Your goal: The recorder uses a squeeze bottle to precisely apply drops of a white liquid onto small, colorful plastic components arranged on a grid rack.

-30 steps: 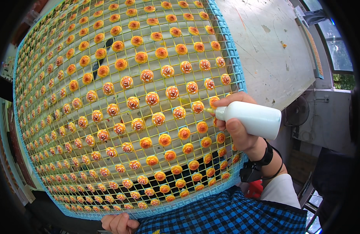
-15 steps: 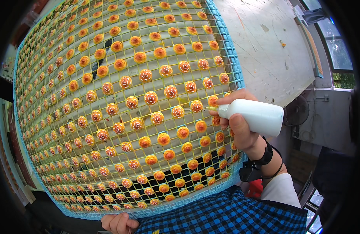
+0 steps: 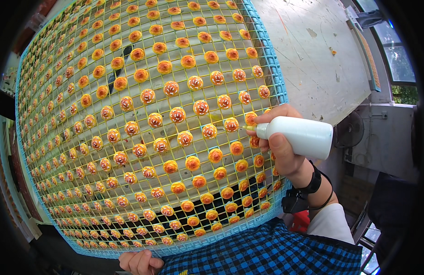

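Note:
A large rack of yellow mesh with a blue woven rim (image 3: 275, 75) spreads before me, carrying rows of small orange-yellow flower-shaped pieces (image 3: 192, 163). Some pieces bear white strokes; others are plain. My right hand (image 3: 285, 153) is closed around a white squeeze bottle (image 3: 304, 136), held nearly level with its thin nozzle pointing left. The nozzle tip is by a plain orange piece (image 3: 251, 119) near the right rim; whether they touch I cannot tell. At the near edge, my left hand (image 3: 141, 262) has its fingers curled on the blue rim, partly cut off by the picture's edge.
Beneath and beyond the rack lies a scuffed pale tabletop (image 3: 322, 50). A dark strip-like object (image 3: 120, 68) shows through the mesh. A fan (image 3: 349, 130) stands at the right, below a window (image 3: 398, 59). Blue-black checked cloth (image 3: 248, 250) covers my lap.
Almost nothing differs. The bottle has shifted very slightly to the left in my right hand; the left hand and rack stay in place.

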Motion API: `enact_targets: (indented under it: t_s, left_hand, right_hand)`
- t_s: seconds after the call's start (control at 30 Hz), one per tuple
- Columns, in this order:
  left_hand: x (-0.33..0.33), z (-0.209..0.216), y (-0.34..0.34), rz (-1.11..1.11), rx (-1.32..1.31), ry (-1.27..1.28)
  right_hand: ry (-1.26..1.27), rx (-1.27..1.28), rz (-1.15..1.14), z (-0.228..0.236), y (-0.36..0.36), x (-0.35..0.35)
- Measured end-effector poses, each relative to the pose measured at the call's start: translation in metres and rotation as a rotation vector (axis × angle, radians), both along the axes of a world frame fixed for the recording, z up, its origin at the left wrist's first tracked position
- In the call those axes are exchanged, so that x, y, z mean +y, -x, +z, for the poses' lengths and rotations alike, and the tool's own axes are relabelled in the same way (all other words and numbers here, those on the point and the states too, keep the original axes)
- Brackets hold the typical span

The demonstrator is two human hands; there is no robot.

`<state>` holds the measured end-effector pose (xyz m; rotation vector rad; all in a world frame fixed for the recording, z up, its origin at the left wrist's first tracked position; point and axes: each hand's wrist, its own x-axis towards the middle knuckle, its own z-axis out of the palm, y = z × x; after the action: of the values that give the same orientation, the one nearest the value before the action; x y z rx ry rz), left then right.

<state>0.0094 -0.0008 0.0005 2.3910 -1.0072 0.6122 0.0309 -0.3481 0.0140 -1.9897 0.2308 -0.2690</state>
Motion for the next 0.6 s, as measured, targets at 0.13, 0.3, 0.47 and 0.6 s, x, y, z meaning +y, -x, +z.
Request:
enact_targets:
  t_s: [0.13,0.3,0.47,0.6]
  left_hand:
    - [-0.0014,0.0004,0.0018,0.024,0.011,-0.002]
    - [0.0016,0.0003,-0.0033,-0.044,-0.009,-0.008]
    - [0.0006,-0.001,-0.0025,-0.026,-0.015,0.01]
    - [-0.0006,-0.0013,-0.0032,-0.026,-0.016,0.022]
  right_hand:
    - [-0.021,-0.009,-0.017,0.0008,-0.0005,0.0023]
    - [-0.053,-0.018,-0.014,0.002,-0.0012,0.0028]
    - [-0.104,-0.024,-0.019,0.0039,-0.0002,0.0036]
    - [-0.088,-0.025,-0.008,0.0045,-0.0009,0.0032]
